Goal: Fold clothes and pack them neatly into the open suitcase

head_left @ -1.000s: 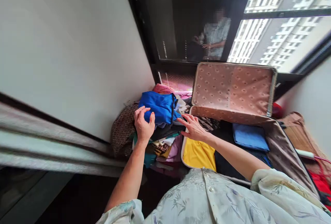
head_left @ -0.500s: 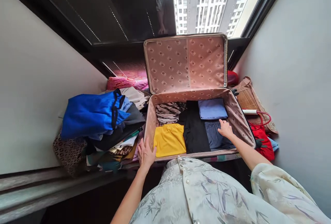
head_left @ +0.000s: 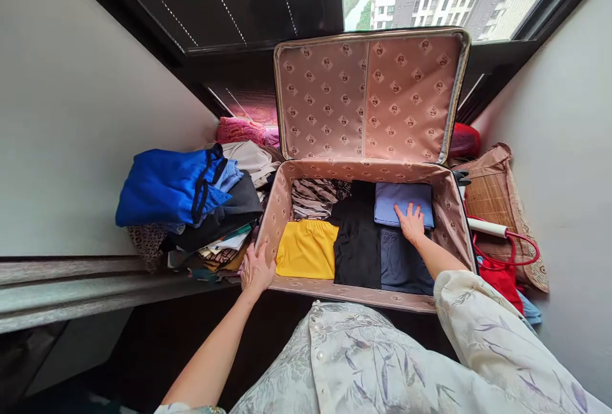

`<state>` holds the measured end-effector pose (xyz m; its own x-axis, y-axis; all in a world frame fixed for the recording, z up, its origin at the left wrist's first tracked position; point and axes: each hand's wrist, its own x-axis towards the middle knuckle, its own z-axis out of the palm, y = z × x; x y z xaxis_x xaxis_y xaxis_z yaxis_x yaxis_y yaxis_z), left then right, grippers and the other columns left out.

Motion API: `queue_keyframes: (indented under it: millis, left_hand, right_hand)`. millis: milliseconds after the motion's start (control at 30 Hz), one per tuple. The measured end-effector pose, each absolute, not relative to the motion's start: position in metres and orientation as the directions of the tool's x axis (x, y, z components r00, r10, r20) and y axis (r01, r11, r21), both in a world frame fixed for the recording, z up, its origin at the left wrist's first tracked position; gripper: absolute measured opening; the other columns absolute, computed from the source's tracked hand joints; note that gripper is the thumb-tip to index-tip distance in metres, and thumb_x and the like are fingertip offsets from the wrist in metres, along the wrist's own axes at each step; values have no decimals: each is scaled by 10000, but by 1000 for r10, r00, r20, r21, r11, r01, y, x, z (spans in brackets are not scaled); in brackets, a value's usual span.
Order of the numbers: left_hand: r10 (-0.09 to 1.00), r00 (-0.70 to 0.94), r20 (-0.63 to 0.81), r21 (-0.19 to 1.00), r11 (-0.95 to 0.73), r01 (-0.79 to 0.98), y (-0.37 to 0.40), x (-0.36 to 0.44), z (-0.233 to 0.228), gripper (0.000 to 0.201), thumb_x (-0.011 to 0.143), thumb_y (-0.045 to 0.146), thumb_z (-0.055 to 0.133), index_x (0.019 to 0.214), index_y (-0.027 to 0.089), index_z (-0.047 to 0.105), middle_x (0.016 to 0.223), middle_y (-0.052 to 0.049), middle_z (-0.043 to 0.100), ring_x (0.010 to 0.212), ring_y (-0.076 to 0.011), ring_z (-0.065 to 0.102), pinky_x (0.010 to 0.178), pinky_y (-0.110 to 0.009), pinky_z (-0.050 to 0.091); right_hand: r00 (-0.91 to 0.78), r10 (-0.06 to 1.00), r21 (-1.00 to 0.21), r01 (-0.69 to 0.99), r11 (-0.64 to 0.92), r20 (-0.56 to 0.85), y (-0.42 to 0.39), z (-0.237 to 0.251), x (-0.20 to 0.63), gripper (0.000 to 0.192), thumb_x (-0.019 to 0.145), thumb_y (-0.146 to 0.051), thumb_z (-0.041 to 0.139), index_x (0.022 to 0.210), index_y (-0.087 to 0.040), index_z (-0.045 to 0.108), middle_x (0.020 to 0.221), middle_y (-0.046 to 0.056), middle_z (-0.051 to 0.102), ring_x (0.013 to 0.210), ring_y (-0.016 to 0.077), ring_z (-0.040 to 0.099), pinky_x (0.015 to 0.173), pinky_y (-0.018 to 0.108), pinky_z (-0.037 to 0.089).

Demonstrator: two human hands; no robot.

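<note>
Shirt [head_left: 373,363]: nearest to the camera, in front of the suitcase [head_left: 310,284].

Left hand [head_left: 257,268]: at the near left corner of the suitcase, on the rim. Fingers are spread, thumb toward the inside. Whether they pinch the rim cannot be told.

Shorts [head_left: 401,264]: dark blue, inside the suitcase, near side, right part. They lie nearer to the body than the right hand [head_left: 412,221].

Yellow cloth [head_left: 307,251]: inside, near left corner. Black cloth [head_left: 357,251]: between the yellow cloth and the shorts, its long axis running from near wall to far wall.

Right hand: palm down, fingers fanned and extended, pointing away from the body and somewhat left. The fingers are not clenched; no pinch on fabric is visible.

Blue packet [head_left: 388,199]: in the far right part of the suitcase, beyond the shorts. Key relation: it lies directly under the fingers of the right hand and extends past their tips toward the far wall. The right hand is the nearer; the left hand is well apart. Long axis: left to right, roughly parallel to the far wall. The packet is flat, with no distinct leading end; part of its near edge is covered.

Lid [head_left: 325,108]: raised, behind the packet.
</note>
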<state>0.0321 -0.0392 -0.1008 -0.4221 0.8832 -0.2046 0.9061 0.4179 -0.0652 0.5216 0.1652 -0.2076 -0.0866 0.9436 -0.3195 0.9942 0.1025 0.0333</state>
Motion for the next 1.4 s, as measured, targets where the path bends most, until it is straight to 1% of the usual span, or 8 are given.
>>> queue_keyframes:
  millis: [300, 500, 667, 800, 933, 1100, 1233, 1400]
  left_hand:
    - [868, -444, -223, -46, 446, 894, -37, 35, -93, 525, 928, 307, 548, 1440, 190, 558, 1529, -201, 386, 1343, -361, 481, 1054, -476, 460]
    - [872, -440, -215, 0, 451, 893, -40, 32, -99, 532, 932, 296, 550, 1448, 163, 563, 1544, -219, 378, 1367, -371, 472, 1065, -470, 461]
    - [854, -458, -248, 37, 480, 876, -40, 35, -93, 500, 920, 244, 576, 1418, 194, 597, 1560, -193, 395, 1381, -362, 477, 1069, -457, 467]
    - [849, -461, -258, 72, 493, 867, -41, 34, -91, 481, 923, 214, 584, 1403, 196, 604, 1558, -184, 403, 1397, -344, 477, 1078, -436, 469]
    - [849, -456, -268, 93, 494, 864, -45, 32, -95, 458, 934, 221, 581, 1388, 167, 614, 1523, -205, 434, 1353, -343, 521, 1074, -433, 473]
    - [854, -454, -254, 77, 486, 870, -47, 28, -103, 455, 933, 216, 595, 1388, 209, 615, 1565, -178, 414, 1365, -318, 511, 1080, -409, 467]
    - [856, -450, -255, 85, 483, 872, -47, 27, -103, 460, 929, 217, 605, 1389, 215, 618, 1565, -180, 420, 1352, -320, 519, 1065, -409, 479]
    - [868, -434, -241, 98, 466, 879, -47, 25, -102, 401, 940, 254, 594, 1334, 220, 663, 1556, -177, 411, 1284, -326, 549, 1023, -426, 506]
  right_hand:
    - [-229, 880, -159, 971, 177, -417, 229, -134, 533, 594, 852, -129, 478, 1423, -233, 607, 1194, 182, 707, 1049, 313, 668, 921, 435, 490]
    - [-432, 786, -834, 521, -183, -443, 248, -46, 516, 586, 665, -272, 555, 1231, -153, 652, 779, -1, 670, 648, 182, 605, 602, 275, 506]
    - [-472, 838, -936, 331, -118, -273, 241, 7, 438, 459, 646, -274, 586, 1088, -181, 670, 750, -13, 641, 619, 152, 557, 569, 249, 472]
    - [-486, 872, -862, 413, 295, 66, 257, 40, 341, 464, 747, -240, 526, 1185, -179, 670, 844, 10, 677, 687, 160, 564, 673, 275, 489]
    - [-478, 834, -591, 600, 539, 275, 271, 49, 218, 622, 872, -200, 479, 1493, -212, 496, 1334, 111, 656, 1074, 272, 619, 952, 415, 496]
    - [-626, 764, -262, 720, 643, 153, 260, 4, 80, 638, 964, -126, 349, 1588, -257, 390, 1616, 163, 409, 1398, 360, 417, 1056, 536, 411]
    - [-731, 680, -204, 675, 709, -57, 241, -45, 41, 638, 981, -118, 314, 1615, -188, 349, 1671, 172, 318, 1537, 350, 228, 1158, 551, 289]
    - [-717, 690, -239, 656, 716, 98, 218, -89, 95, 678, 987, -172, 380, 1652, -209, 257, 1720, 149, 199, 1563, 330, 153, 1196, 520, 249]
